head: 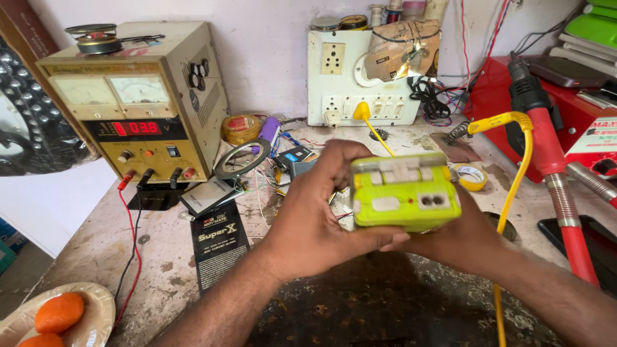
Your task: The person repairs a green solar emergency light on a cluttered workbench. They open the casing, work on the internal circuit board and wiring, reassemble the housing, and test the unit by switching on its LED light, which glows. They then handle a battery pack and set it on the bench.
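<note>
While both hands meet at the centre of the frame, they hold a lime-green plastic block (405, 193) with grey inserts up above the workbench (160, 257). Its left hand (315, 222) wraps the block's near-left side, fingers curled closed around it and the thumb lying along its lower edge. Its right hand (466, 238) cups the block from behind and below, mostly hidden, so how far its fingers close cannot be told.

Below the block, the bench is a pale, stained and scuffed slab with a dark worn patch at the lower centre. A black packet (218, 247) lies flat left of the hands. At the upper left stands a beige bench power supply (138, 99) with a red digit display, red and black leads (132, 238) trailing from it. A white socket board (363, 77) leans on the whitewashed wall at the top centre. A yellow cable (514, 186) arcs down the right, beside a red hose (565, 212). Oranges on a plate (96, 315) sit at the lower left corner.
</note>
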